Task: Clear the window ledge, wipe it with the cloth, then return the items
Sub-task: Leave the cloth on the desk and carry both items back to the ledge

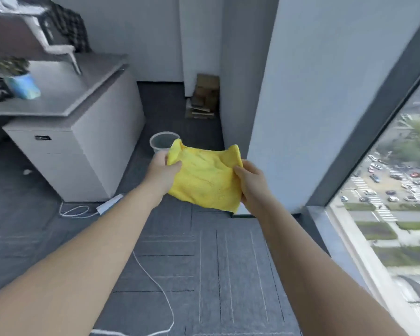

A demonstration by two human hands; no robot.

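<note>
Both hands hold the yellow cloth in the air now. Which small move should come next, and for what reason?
Probably carry the yellow cloth right and down onto the grey window ledge. The left hand and right hand hold it spread above the carpet, and the visible ledge looks bare.

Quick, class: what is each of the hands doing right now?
Left hand: closed on the yellow cloth.
Right hand: closed on the same cloth.

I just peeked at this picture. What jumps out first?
The bright yellow cloth in the middle, stretched between the left hand and right hand above the grey carpet. Next, the big window on the right, looking far down on tiny cars.
</note>
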